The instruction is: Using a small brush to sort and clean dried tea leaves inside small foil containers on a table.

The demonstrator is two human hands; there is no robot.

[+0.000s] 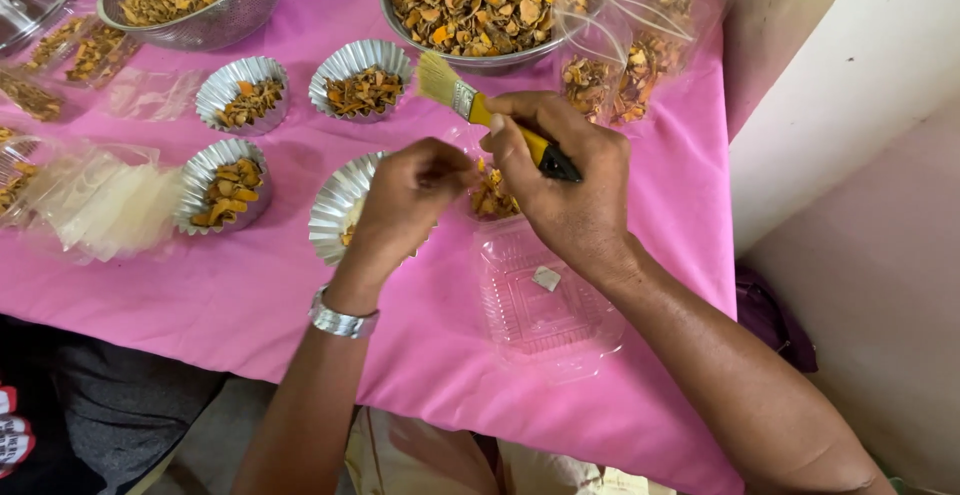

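My right hand (565, 180) grips a small paintbrush (470, 103) with a yellow and black handle, bristles pointing up and left. My left hand (405, 205), with a metal watch on the wrist, holds a fluted foil cup (335, 205) tilted on its side. Between the two hands sits a small heap of dried orange slices (492, 195) in a clear plastic container. The container's clear lid (545, 300) lies open on the pink tablecloth below my right hand, with a small white sachet inside.
Three more foil cups (360, 75) of dried slices stand to the left. Two steel bowls (470, 55) full of slices sit at the back. Filled clear bags (630, 65) lie at the back right, flat empty bags (100, 205) at the left. The table edge runs along the right.
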